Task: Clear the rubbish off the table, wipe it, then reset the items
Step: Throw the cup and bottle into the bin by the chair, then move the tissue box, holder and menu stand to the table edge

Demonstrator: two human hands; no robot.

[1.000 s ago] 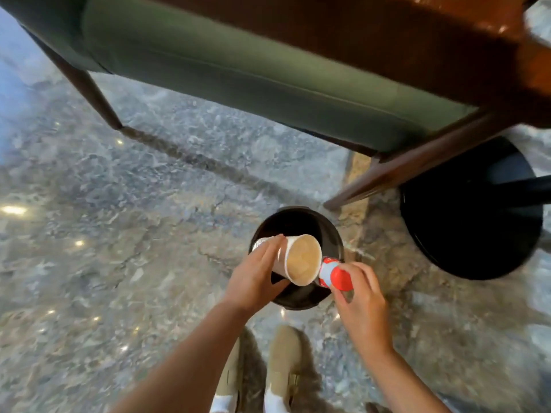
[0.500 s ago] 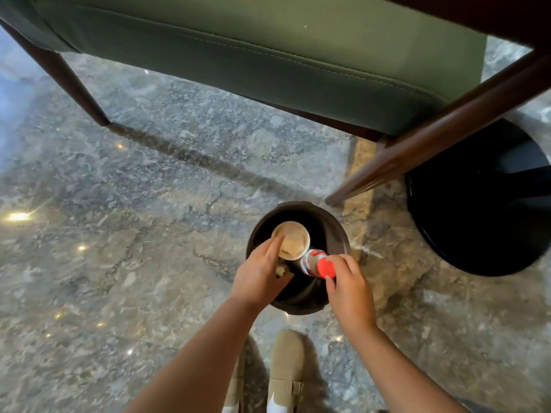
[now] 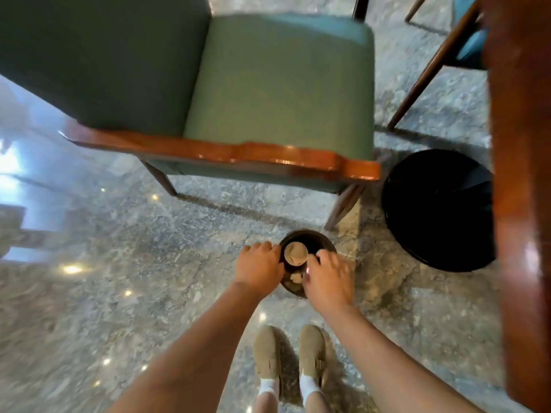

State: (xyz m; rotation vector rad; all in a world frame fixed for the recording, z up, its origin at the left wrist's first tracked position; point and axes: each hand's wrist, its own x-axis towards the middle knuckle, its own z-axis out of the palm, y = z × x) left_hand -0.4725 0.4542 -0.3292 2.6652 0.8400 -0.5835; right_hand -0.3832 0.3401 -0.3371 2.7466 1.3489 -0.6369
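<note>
A small dark round bin stands on the stone floor in front of my feet. A paper cup sits upright inside it, its beige inside facing up. My left hand hovers at the bin's left rim with loosely bent fingers beside the cup, not wrapped round it. My right hand is over the bin's right side with its fingers spread. Just a sliver of the red and white can shows below my right thumb, down in the bin. Crumpled pale rubbish lies in the bin between my hands.
A green padded chair with a wooden armrest stands just beyond the bin. The table's black round base is to the right, under the wooden table edge. A second chair's leg shows at the back right.
The view has risen and pulled back from the bin. The cup has gone from my left hand's grip down into the bin, and the red and white can has dropped below my right hand.
</note>
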